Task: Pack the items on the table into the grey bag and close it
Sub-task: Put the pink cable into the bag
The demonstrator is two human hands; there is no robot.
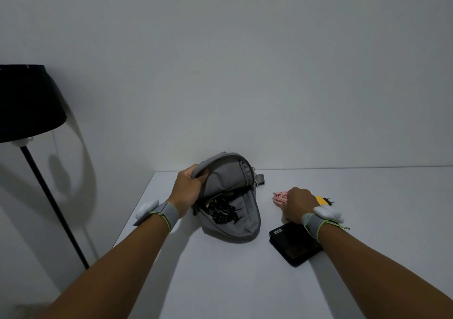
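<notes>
A grey bag lies unzipped on the white table, with black items inside it. My left hand grips the bag's upper flap and holds it up. My right hand rests closed over a coiled pink cable to the right of the bag. Just behind that hand lies a yellow plug adapter with black pins. A black wallet-like case sits under my right wrist.
A black floor lamp stands left of the table, beside the wall. The table's left edge runs close to my left forearm. The back edge meets the white wall just behind the bag.
</notes>
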